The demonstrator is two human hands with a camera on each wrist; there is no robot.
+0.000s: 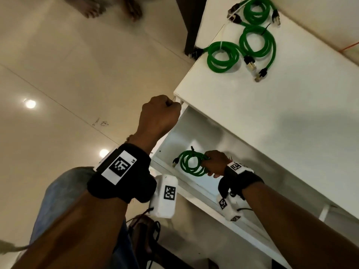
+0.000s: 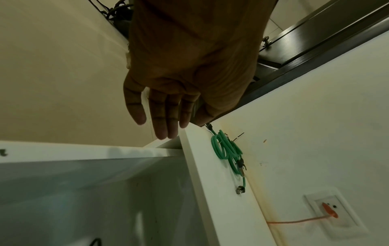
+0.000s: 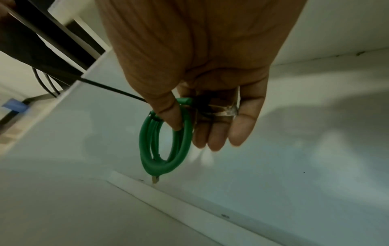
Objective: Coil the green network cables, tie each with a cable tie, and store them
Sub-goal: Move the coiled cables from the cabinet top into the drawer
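My right hand [image 1: 215,164] reaches into the open white drawer [image 1: 194,129] under the tabletop and holds a coiled green cable [image 1: 183,166]. In the right wrist view the thumb [image 3: 170,113] passes through the coil [image 3: 145,149] and pinches it against the fingers. A black cable tie [image 3: 113,89] sticks out from the coil. My left hand [image 1: 160,113] hangs at the drawer's far corner beside the table edge. Its fingers [image 2: 164,116] point almost straight down at the drawer rim [image 2: 84,151] and hold nothing. Three tied green coils [image 1: 222,55] [image 1: 257,42] [image 1: 256,10] lie on the white tabletop [image 1: 272,113].
Another person's bare feet [image 1: 93,8] stand on the tiled floor at the top. A dark furniture leg [image 1: 194,26] stands by the table's far corner. An orange cable [image 2: 294,221] runs to a wall socket [image 2: 330,211]. My knee in blue cloth [image 1: 64,187] is at the lower left.
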